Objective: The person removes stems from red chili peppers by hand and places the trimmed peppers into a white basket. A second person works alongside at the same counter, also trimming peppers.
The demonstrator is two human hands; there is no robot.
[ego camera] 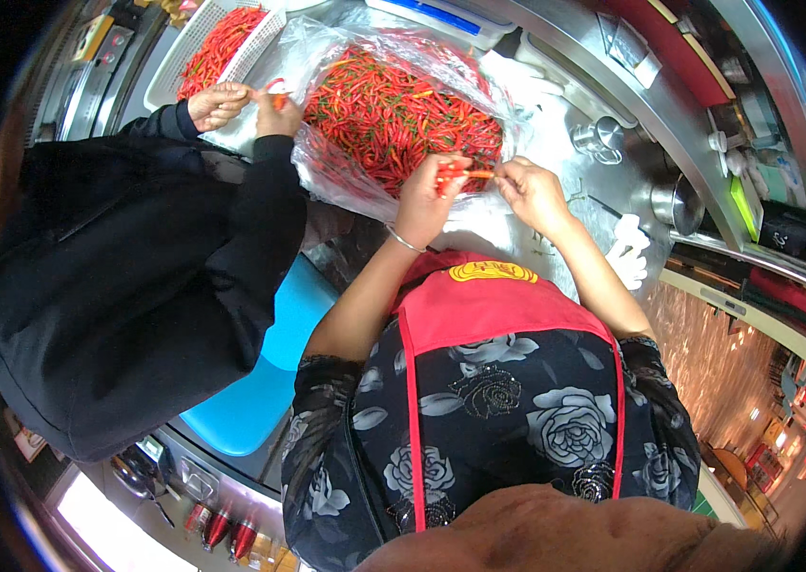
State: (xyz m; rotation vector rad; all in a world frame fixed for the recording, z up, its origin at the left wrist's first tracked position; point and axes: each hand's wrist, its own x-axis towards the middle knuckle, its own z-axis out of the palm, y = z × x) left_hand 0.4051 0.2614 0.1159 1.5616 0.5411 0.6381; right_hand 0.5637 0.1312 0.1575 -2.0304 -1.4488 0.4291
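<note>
In my left hand (426, 196) are several red chili peppers (446, 177), gripped against the palm. One orange-red chili pepper (478, 174) juts out sideways from it, and the fingertips of my right hand (537, 196) pinch its far end. Both hands hover at the near edge of a clear plastic bag (346, 187), spread wide around a heap of red chilies (403, 107) with green stems. Whether that pinched end carries a stem is too small to tell.
At left, a co-worker's hands (220, 107) hold a chili beside a white perforated basket (160, 86) of red chilies. On the steel table (553, 139) stand a metal pitcher (597, 136) and a metal pot (676, 204). White gloves (628, 254) lie right, near green stem scraps (540, 243).
</note>
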